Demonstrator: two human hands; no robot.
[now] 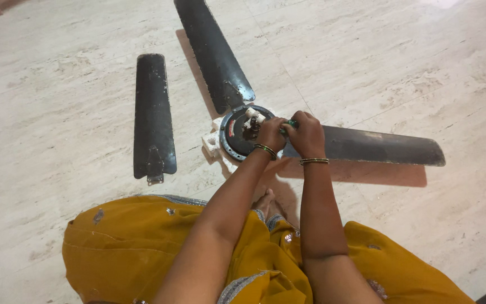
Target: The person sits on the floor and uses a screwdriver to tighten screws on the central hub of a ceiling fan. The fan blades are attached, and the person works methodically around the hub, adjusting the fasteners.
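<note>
**Both hands working at the hub of a ceiling fan on the floor**

Here, I am looking down at a round black fan motor (237, 132) that is lying flat on a pale stone-tiled floor (57, 112), just ahead of my knees. It is resting on a white foam block (212, 143), whose corners are showing at its left edge. A small white connector (252, 114) is sitting on top of the motor near its centre.

My left hand (271, 134) is curling closed over the right side of the motor, fingers bent inward. My right hand (306, 134) is pressing right beside it, fingers wrapping tightly around a green tool handle (291, 123), of which only the tip is showing. The two hands are touching each other. I am wearing a bangle on each wrist.

Two dark blades are joining the motor: one blade (212, 50) is pointing away from me toward the top, another blade (378, 146) is stretching out to the right. A third, loose blade (153, 115) is lying apart on the left, its metal bracket end nearest me.

My yellow garment (119, 247) is covering my lap at the bottom, and my bare foot (265, 204) is peeking out between my forearms.
</note>
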